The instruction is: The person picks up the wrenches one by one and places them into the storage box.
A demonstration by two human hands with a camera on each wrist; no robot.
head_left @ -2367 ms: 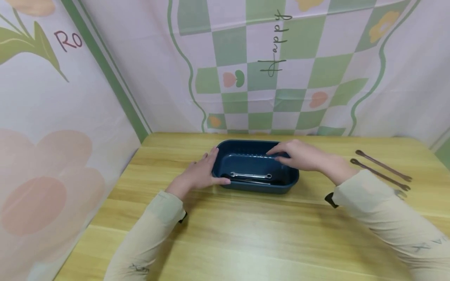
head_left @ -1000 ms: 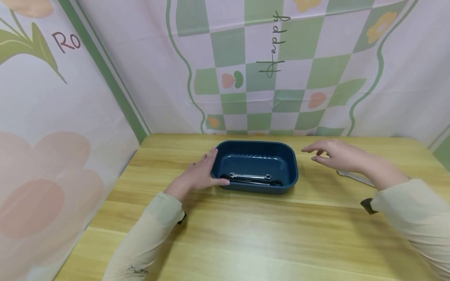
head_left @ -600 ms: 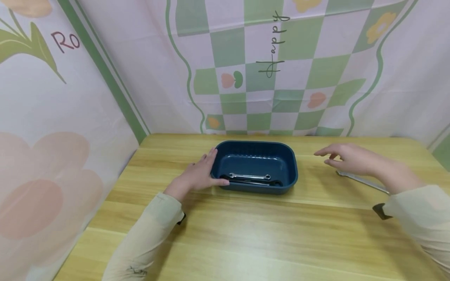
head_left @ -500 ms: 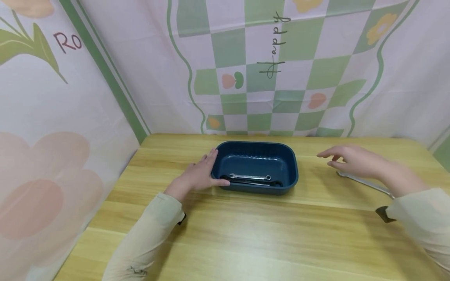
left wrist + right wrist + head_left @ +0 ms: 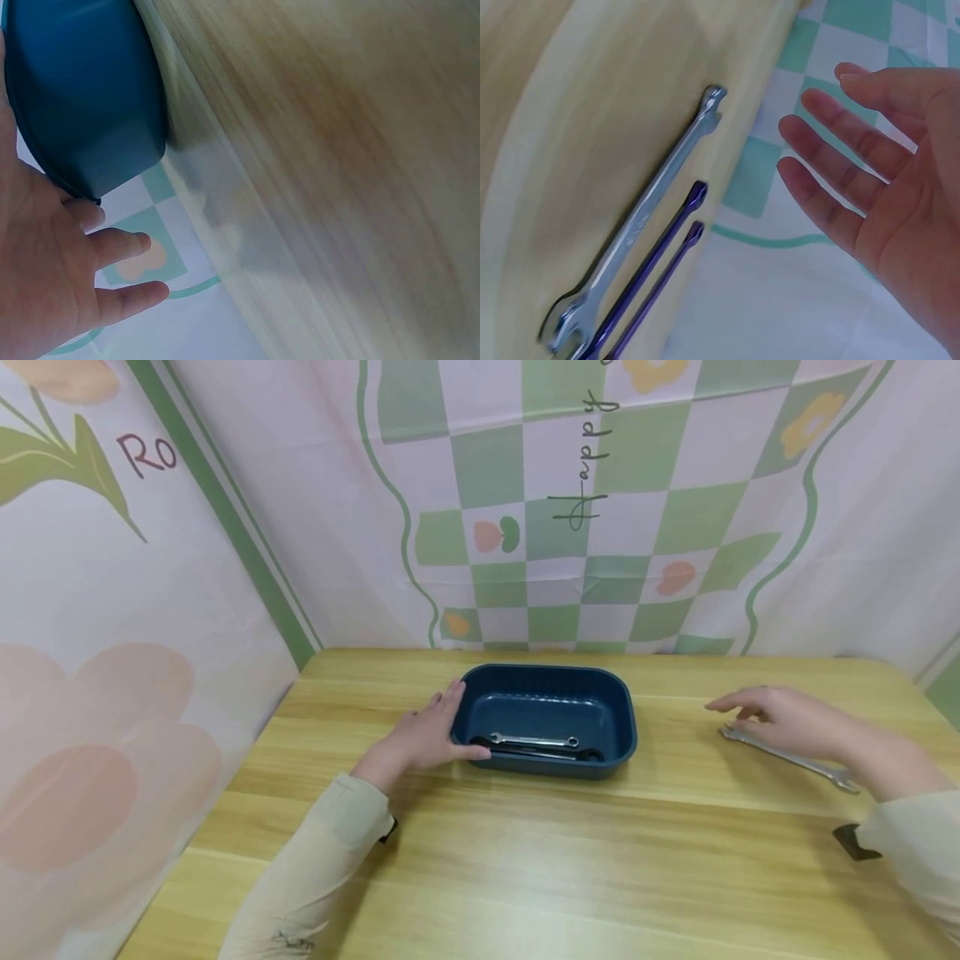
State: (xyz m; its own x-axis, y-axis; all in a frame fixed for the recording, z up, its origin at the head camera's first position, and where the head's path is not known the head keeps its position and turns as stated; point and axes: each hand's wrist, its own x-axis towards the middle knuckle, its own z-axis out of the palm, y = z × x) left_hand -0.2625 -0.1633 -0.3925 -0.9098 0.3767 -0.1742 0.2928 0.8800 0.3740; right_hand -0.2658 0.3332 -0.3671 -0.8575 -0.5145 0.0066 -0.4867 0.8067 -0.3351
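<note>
My left hand (image 5: 420,735) rests against the left end of a dark blue plastic box (image 5: 547,767), thumb over its front rim and fingers fairly straight. In the left wrist view those fingers spread beside the box's end. Inside the box, along the front wall, lie a small silver wrench (image 5: 534,741) and a black wrench (image 5: 591,754). To the right, a larger silver wrench (image 5: 795,761) lies on the table. Above it hovers my right hand (image 5: 787,718), fingers loosely bent, holding nothing. The right wrist view shows two dark purplish wrenches, one (image 5: 646,268) between the silver wrench and the other (image 5: 656,291).
The wooden table (image 5: 555,860) ends at the back against a green checkered cloth (image 5: 558,568). A second printed cloth (image 5: 165,610) hangs along the left side. In the head view my right hand and forearm cover the dark wrenches.
My right hand has left the space over the box, moving right until it hovers over the silver wrench, more of which now shows. My left hand and the box have stayed in place.
</note>
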